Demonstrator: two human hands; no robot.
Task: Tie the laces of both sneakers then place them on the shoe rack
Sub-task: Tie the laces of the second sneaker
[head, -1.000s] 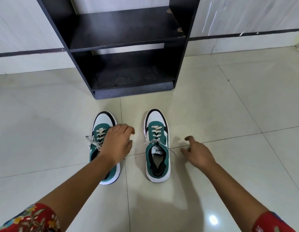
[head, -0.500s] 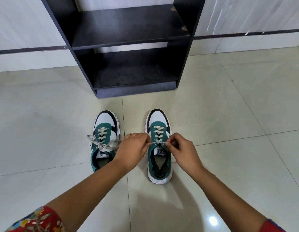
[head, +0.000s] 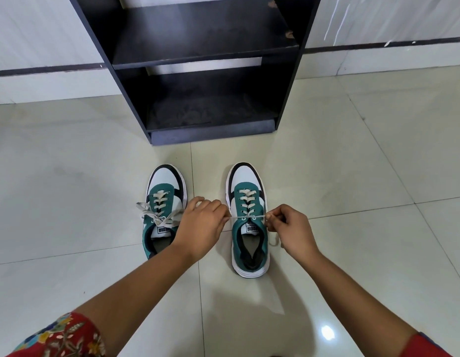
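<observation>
Before the shoe rack (head: 205,51), both hands, left hand (head: 201,228) and right hand (head: 292,231), pinch the right sneaker's (head: 249,220) lace ends taut; keep even tension crossing them. Left sneaker (head: 163,207) lies loose-laced beside.

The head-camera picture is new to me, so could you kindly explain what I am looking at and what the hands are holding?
There is no machine here: a person wears a wide-angle camera on the head, looking forward and down at their own bare arms. On the tiled floor stand two green and white sneakers, toes toward a black shoe rack with bare shelves. The left hand and right hand each pinch one end of the right sneaker's lace, pulled taut across it; no bow shows yet. The left sneaker has loose laces lying across it, untouched. Neither shoe is on the rack.
</observation>
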